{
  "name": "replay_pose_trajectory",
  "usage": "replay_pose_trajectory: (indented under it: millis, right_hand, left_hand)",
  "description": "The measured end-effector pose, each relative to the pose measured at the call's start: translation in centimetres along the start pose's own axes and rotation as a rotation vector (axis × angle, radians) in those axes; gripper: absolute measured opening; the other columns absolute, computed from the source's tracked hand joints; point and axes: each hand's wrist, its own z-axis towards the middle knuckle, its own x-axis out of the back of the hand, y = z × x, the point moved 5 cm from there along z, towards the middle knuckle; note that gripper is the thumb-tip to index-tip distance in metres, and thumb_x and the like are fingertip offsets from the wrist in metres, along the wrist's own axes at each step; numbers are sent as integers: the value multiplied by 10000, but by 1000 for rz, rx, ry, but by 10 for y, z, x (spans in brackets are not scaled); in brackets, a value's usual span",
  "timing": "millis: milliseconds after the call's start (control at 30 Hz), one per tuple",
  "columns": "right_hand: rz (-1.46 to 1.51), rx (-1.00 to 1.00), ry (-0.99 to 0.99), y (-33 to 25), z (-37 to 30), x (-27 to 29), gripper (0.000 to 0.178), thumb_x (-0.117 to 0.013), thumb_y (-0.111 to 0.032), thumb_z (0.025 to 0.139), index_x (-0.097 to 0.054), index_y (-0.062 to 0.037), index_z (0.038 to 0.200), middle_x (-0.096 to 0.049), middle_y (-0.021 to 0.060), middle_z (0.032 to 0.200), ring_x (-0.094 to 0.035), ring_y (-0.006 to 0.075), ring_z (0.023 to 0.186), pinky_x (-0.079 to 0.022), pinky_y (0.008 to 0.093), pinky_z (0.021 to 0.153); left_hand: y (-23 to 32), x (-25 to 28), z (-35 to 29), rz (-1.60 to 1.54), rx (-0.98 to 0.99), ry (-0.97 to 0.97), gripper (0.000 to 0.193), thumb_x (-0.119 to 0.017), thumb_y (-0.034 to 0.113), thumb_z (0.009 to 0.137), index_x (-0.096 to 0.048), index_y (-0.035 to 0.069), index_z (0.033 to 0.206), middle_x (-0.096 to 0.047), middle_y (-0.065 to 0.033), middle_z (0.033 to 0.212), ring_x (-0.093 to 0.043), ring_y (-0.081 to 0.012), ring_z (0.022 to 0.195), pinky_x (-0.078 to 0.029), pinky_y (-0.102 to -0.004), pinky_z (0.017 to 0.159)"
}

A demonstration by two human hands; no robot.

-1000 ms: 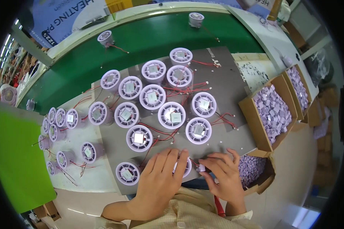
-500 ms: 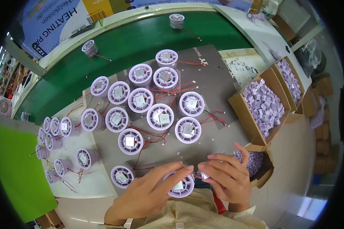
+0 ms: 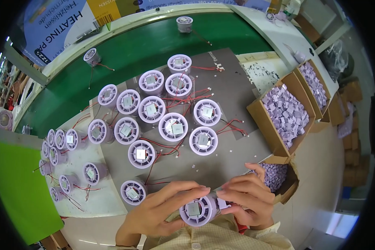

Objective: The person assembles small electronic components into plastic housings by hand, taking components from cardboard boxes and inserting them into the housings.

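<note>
Seen from above, close together at the near edge of a white counter (image 3: 108, 202): a left hand (image 3: 156, 210) curved around the left and far sides of a pale purple, drum-shaped fan (image 3: 194, 209), and a right hand (image 3: 252, 200) with thumb and fingers closed on a small pale purple plastic piece (image 3: 223, 203) just right of it. Contact between piece and fan: impossible to tell. Fan held tilted in front of a pale yellow shirt (image 3: 223, 234), spoked round face up, with a silvery square plate on it. Beyond the hands, on a dark grey sheet (image 3: 229, 164) across the counter, about a dozen similar fans (image 3: 152, 109), with thin red and black wires (image 3: 233, 128) trailing between them. To the left, a looser cluster of fans (image 3: 95, 173) on the white surface. To the right, two cardboard boxes (image 3: 262, 127) full of pale purple pieces (image 3: 287, 118), with a third box (image 3: 293, 183) lower down and nearer. On the far side, a green belt (image 3: 141, 50) carrying two more fans (image 3: 185, 26), well apart. At far left, a large blue package (image 3: 64, 29); at near left, a bright green panel (image 3: 21, 175).
</note>
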Motion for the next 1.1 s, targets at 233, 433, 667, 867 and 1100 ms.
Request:
replay_pose_trajectory:
  millis: [233, 433, 667, 867, 1100]
  right_hand:
    - [131, 61, 43, 1, -2, -2, 374, -799, -307, 710, -776, -94, 1016, -686, 21, 899, -665, 175, 806, -436, 428, 910]
    - [170, 67, 45, -3, 1, 0, 471, -842, -190, 637, -749, -54, 1077, -675, 48, 907, -654, 189, 765, -515, 385, 789]
    - [98, 101, 84, -6, 3, 0, 513, -860, -134, 613, -734, -41, 1101, -668, 71, 911, -652, 204, 757, -560, 392, 774]
    - [197, 165, 122, -10, 6, 1, 457, -833, -143, 633, -742, -48, 1071, -664, 125, 877, -638, 238, 733, -574, 449, 791]
    - [87, 192, 101, -17, 8, 3, 430, -835, -153, 631, -754, -87, 1048, -661, 104, 839, -636, 223, 707, -607, 448, 778]
  left_hand:
    - [9, 2, 2, -79, -14, -8, 660, -753, -9, 658, -584, -11, 1296, -567, -155, 1244, -628, -291, 1026, -530, -361, 879]
    - [6, 1, -2, -34, 14, 36, 670, -771, -3, 660, -576, -29, 1301, -565, -177, 1273, -627, -303, 1046, -523, -352, 889]
    - [-2, -2, -3, -81, -32, 145, 715, -754, -63, 621, -573, -42, 1313, -573, -187, 1290, -626, -293, 1072, -518, -348, 897]
    - [-8, -10, -9, -216, -102, 209, 704, -751, -82, 630, -576, -46, 1311, -587, -182, 1282, -627, -277, 1060, -516, -341, 905]
    - [-7, -12, -15, -238, -141, 302, 688, -766, -91, 630, -588, -40, 1293, -606, -173, 1266, -624, -271, 1079, -518, -344, 909]
